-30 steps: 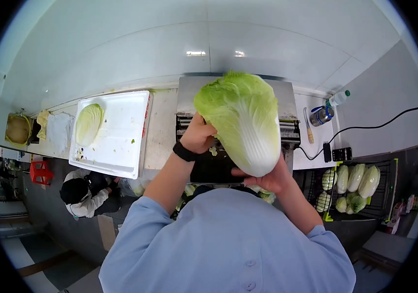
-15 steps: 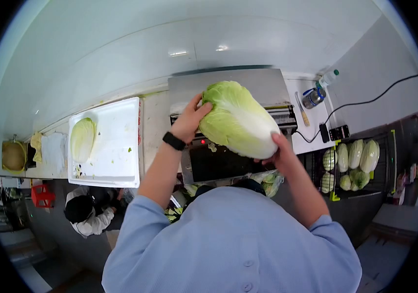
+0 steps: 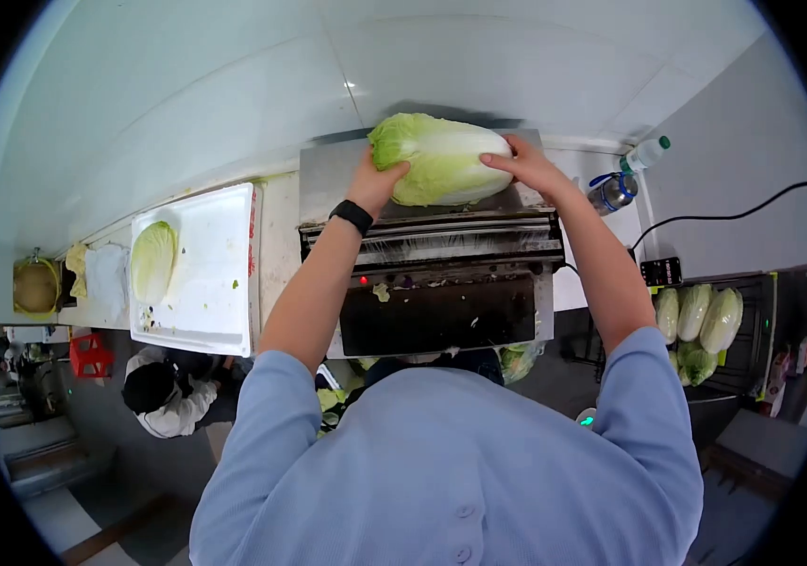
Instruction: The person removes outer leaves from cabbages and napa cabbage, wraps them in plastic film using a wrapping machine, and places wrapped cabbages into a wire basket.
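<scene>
A large napa cabbage (image 3: pixel 446 162) lies sideways over the metal top (image 3: pixel 328 179) of a wrapping machine, near the wall. My left hand (image 3: pixel 375 181), with a black band on the wrist, grips its leafy green end. Around the white base end on the right, my right hand (image 3: pixel 526 168) has its thumb on top. Clear film shows along the rollers (image 3: pixel 441 243) in front of the cabbage. Nearer my body is a dark plate (image 3: pixel 437 316) with leaf scraps on it and a red light at its left corner.
On the left, a white tray (image 3: pixel 205 325) holds another cabbage (image 3: pixel 152 262). A co-worker (image 3: pixel 172 391) sits low by a red stool (image 3: pixel 90 356). At the right are a bottle (image 3: pixel 646 154), a flask (image 3: pixel 613 192), a phone (image 3: pixel 661 272) and a basket of wrapped cabbages (image 3: pixel 722 319).
Both hands have carried the cabbage away from my body to the machine's back top, turning it from upright to sideways. The rollers and dark plate are now uncovered.
</scene>
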`<action>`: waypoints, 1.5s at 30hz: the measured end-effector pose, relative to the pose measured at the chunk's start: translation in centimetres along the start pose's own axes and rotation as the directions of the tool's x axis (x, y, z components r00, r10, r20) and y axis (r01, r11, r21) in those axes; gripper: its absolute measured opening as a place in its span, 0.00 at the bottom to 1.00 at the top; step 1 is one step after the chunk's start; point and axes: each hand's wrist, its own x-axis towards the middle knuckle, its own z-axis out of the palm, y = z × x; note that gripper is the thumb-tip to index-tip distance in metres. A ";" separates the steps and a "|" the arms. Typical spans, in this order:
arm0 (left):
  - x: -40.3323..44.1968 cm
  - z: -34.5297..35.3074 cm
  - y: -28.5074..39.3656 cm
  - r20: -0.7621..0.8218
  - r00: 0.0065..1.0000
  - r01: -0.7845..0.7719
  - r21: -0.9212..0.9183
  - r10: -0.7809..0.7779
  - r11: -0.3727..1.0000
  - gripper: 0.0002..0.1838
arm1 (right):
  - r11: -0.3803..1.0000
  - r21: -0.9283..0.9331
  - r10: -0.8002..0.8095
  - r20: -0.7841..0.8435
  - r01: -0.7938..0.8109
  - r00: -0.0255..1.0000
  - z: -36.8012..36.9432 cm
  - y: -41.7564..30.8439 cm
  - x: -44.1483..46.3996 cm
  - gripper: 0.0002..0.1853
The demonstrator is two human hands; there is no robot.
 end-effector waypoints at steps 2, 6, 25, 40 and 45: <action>0.1 -0.1 -1.2 -0.019 0.999 0.035 -0.016 -0.036 0.999 0.30 | 1.000 0.015 0.017 0.056 -0.018 0.998 -0.7 0.7 0.4 0.51; -1.0 0.5 -1.2 0.035 0.998 0.062 -0.101 -0.058 0.993 0.38 | 0.984 -0.171 -0.051 0.040 0.057 0.998 -1.5 2.6 1.2 0.43; -0.5 -0.6 -1.0 0.058 0.998 0.027 0.206 -0.040 0.978 0.32 | 0.896 -0.419 -0.243 -0.186 0.146 0.952 0.4 3.4 -1.0 0.41; -0.6 -1.6 -1.6 -0.066 0.998 0.011 0.509 0.025 0.860 0.33 | 0.880 -0.469 -0.181 -0.184 0.076 0.966 0.4 1.2 -2.3 0.41; -8.1 -3.8 3.2 0.160 0.846 -0.427 0.775 0.509 0.466 0.16 | 0.852 -0.451 -0.437 -0.330 0.268 0.836 -1.7 1.1 -7.7 0.24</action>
